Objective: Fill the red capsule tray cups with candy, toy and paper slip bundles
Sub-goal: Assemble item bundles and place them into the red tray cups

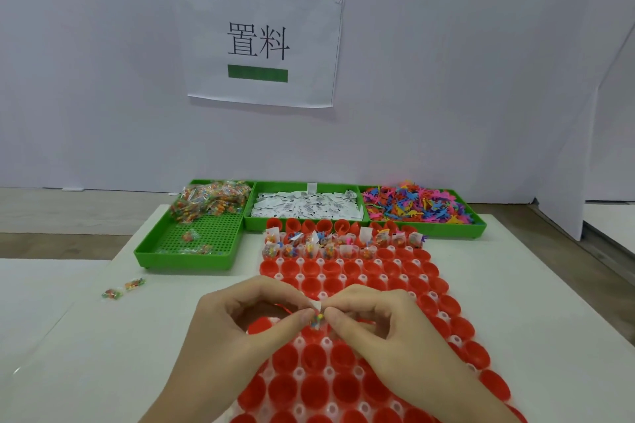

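Observation:
A long tray of red capsule cups point(388, 282) runs from the green bins toward me. Its far rows hold several bundles point(328, 245) of candy, toy and slip; the nearer cups are bare. Above the tray's middle, my left hand point(247, 319) and my right hand point(378, 319) meet fingertip to fingertip. Together they pinch a small bundle point(316, 314): a clear candy packet with a white paper slip sticking up. A thin red piece shows between my left fingers.
Three green bins stand at the back: candy packets point(209, 199) on the left, white paper slips point(305, 206) in the middle, coloured foam toys point(415, 204) on the right. Two loose candy packets point(123, 288) lie on the white table left of the tray. A labelled wall stands behind.

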### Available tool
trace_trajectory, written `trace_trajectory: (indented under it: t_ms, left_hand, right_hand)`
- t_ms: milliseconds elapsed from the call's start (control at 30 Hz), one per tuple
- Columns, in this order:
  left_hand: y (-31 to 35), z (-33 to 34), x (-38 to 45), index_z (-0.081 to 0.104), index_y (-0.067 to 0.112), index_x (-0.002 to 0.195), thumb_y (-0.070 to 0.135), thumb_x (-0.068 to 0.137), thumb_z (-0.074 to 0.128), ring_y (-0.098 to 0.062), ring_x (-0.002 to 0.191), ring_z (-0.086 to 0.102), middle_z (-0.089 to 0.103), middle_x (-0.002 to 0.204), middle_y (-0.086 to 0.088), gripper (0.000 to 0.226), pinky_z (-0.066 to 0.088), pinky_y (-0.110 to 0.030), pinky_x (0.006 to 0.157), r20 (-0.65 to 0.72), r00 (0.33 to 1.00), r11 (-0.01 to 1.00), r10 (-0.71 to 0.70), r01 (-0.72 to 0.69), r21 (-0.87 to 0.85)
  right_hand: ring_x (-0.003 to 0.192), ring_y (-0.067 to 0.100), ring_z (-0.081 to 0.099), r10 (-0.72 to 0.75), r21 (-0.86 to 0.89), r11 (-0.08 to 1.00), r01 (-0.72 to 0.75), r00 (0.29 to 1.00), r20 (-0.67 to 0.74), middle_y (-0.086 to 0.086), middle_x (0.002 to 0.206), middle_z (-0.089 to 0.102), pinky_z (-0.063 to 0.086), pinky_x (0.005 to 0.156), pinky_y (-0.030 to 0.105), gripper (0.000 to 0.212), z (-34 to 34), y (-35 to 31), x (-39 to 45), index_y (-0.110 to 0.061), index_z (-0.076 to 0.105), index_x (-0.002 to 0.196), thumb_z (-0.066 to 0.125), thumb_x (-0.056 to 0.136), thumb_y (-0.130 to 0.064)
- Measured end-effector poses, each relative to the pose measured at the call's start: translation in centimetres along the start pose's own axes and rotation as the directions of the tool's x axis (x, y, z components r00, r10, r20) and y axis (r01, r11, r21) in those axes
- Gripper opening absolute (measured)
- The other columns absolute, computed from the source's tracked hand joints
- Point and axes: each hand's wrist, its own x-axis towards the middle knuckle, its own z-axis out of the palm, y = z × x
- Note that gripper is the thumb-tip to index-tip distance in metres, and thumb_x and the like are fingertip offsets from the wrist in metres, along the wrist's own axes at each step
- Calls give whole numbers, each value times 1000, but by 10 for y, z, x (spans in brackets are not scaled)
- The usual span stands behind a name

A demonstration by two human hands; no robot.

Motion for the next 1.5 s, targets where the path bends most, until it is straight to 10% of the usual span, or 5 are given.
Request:
trace_trajectory:
  t_ms: [867,1267,1500]
  left_hand:
    - [9,28,39,83,20,89,12,77,84,-19,86,76,80,88,-5,14,58,-18,77,25,991,991,-130,131,-20]
    - [2,12,36,82,20,87,19,72,84,-18,84,76,79,88,-6,16,57,-15,74,13,992,992,-122,122,-10]
    - [-5,6,36,82,18,88,17,71,84,-20,85,76,79,89,-8,17,58,-18,75,0,992,992,-129,129,-13]
  right_hand:
    - [82,4,71,-51,-61,998,30,927,-372,-11,86,77,55,77,16,20,-49,10,8,-25,76,96,65,97,-9]
    - [86,9,68,33,-543,810,-220,942,-333,-1,95,75,54,88,26,18,-130,41,109,-16,77,106,61,99,-10]
    - [91,19,70,210,-512,753,-413,888,-409,11,103,77,55,85,33,23,-140,72,181,-5,81,100,71,94,-26]
